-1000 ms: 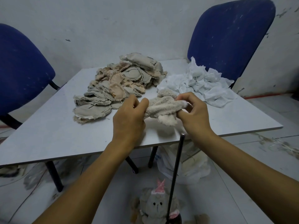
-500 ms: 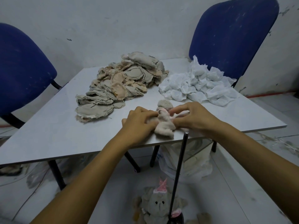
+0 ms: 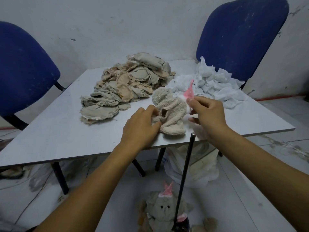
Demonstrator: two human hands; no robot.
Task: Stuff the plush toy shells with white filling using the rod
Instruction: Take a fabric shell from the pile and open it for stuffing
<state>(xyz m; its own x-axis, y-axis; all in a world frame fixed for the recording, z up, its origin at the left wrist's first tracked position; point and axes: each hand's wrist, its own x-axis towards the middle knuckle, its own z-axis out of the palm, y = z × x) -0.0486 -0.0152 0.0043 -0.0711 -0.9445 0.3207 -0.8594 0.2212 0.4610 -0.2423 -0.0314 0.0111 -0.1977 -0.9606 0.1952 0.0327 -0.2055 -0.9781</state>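
Observation:
A beige fleece plush toy shell (image 3: 170, 109) with a pink dotted cap lies limp near the table's front edge. My left hand (image 3: 142, 129) pinches its lower left part against the table. My right hand (image 3: 207, 113) pinches its right side just under the pink cap. A dark rod (image 3: 185, 174) stands upright in front of the table edge, between my forearms, held by neither hand. A heap of flat beige shells (image 3: 127, 86) lies at the table's middle back. White filling (image 3: 214, 84) is piled at the back right.
The grey table (image 3: 58, 131) has a blue chair (image 3: 21, 72) on its left and another blue chair (image 3: 240, 34) behind its right corner. A stuffed grey plush toy (image 3: 163, 210) sits on the floor by the rod's base. A white plastic bag (image 3: 197, 164) hangs under the table.
The shell was lifted and bunched between both hands, then pressed down on the table. Now it is spread out further back, with its pink cap showing at my right fingers.

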